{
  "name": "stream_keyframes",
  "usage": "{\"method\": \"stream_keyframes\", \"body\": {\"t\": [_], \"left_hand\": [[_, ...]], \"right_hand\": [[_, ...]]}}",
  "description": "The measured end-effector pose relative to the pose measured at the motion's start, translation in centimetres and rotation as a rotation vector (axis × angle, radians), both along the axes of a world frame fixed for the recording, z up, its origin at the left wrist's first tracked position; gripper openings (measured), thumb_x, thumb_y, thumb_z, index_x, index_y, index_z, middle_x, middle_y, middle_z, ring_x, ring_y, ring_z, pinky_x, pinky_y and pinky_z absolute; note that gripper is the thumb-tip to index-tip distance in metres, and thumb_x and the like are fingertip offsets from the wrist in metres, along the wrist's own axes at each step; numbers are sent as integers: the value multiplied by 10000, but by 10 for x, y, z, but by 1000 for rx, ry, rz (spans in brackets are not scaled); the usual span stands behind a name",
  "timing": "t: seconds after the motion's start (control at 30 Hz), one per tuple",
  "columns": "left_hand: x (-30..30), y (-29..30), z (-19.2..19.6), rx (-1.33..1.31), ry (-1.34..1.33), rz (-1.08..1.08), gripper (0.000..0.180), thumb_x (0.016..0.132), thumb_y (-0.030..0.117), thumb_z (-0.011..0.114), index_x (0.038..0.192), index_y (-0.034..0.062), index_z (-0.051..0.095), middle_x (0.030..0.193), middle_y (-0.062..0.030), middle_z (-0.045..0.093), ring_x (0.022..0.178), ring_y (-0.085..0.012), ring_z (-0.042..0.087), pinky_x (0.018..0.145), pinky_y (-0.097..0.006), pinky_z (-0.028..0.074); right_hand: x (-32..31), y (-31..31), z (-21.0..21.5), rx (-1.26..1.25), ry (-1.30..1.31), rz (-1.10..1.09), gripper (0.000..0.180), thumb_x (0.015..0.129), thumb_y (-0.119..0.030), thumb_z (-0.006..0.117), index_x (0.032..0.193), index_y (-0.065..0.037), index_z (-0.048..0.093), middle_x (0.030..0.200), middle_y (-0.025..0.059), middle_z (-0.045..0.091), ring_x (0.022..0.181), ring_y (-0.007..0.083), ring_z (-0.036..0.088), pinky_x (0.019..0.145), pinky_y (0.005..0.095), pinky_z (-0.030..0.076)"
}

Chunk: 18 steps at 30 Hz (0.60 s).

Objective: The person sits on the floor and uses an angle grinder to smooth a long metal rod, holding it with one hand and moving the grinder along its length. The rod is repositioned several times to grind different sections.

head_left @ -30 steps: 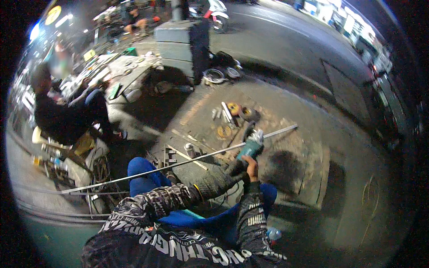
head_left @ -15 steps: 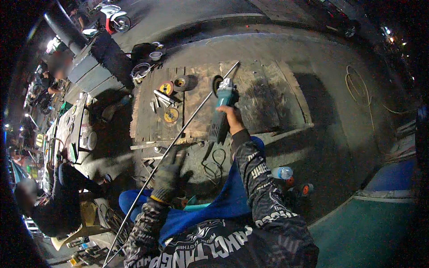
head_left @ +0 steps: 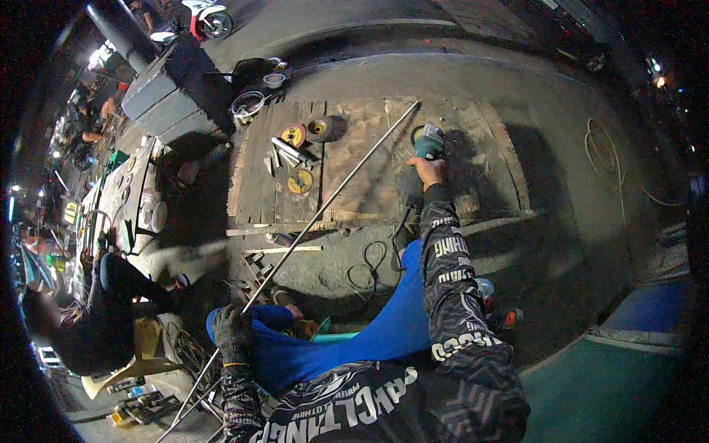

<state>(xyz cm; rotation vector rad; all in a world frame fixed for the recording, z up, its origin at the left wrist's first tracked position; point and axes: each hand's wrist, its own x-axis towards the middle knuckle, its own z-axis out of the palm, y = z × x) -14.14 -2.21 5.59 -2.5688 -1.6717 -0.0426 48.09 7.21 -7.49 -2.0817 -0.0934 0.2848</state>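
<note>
My left hand [head_left: 233, 330], in a grey work glove, is closed round a long thin metal rod [head_left: 330, 201] beside my left knee. The rod slants from the lower left up across a low wooden board table [head_left: 362, 193], its far end near the table's back edge. My bare right hand [head_left: 428, 173] grips a teal and black angle grinder [head_left: 430, 144] over the right half of the table. The grinder's disc is partly hidden behind its head and stands apart from the rod, to the right of it.
Two yellow-faced discs [head_left: 300, 181], a dark round wheel [head_left: 317, 130] and several short metal pieces [head_left: 286, 153] lie on the table's left. A black cord [head_left: 363, 277] loops below. A person [head_left: 85, 325] sits at the left; a grey block [head_left: 166, 100] stands behind.
My left hand has moved down and left, from open beside the rod to closed round it. My right hand has carried the grinder right, away from the rod. The view has shifted slightly.
</note>
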Motion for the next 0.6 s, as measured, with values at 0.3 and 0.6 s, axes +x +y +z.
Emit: {"method": "stream_keyframes", "body": {"t": [0.3,0.6], "left_hand": [[15,0,-12,52,-40,-34,178,776,237,637,870,91,678,937,-116,661,946,-346,589,867,-456,446],[27,14,-5,83,-36,-101,184,764,262,636,811,86,655,875,-120,652,897,-358,588,830,-463,443]], "right_hand": [[21,-24,31,63,-187,236,695,524,-163,769,1083,120,467,1130,294,549,1031,376,572,891,450,450],[32,-10,5,27,-271,193,762,540,-213,768,1126,144,436,1188,317,511,1125,416,521,963,445,421]]}}
